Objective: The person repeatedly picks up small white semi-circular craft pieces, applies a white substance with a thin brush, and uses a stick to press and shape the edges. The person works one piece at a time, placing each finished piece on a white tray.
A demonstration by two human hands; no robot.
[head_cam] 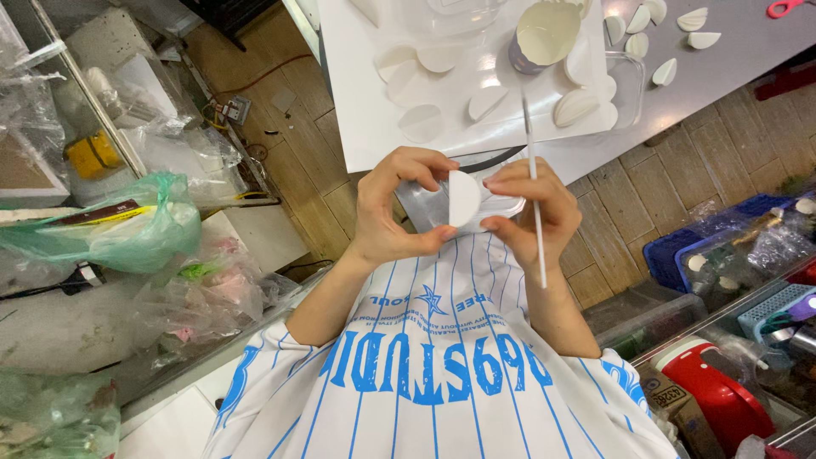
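Two hands meet at the middle of the head view, above the person's striped shirt. The left hand (395, 204) pinches a folded white paper half-circle (463, 198) between thumb and fingertips, and the right hand (531, 208) steadies its other side while also gripping a thin white stick (535, 195) that runs up toward the table (731, 59). Behind the paper sits a clear plastic piece (501, 206), seemingly pressed against it.

Judging by its look, the half-circle is very light, thin and easily creased, so a gentle pinch near the folded edge and curved rim suits it best; a hard squeeze would likely dent it. The stick looks stiff but slender.

On the table, a small round cup (544, 36) lies tipped with its pale inside showing; I cannot tell what it holds. A clear plastic tray (627, 85) carries several folded paper pieces (576, 106), and more lie loose on a white sheet (357, 85). Pink-handled scissors (786, 8) rest at the far corner.
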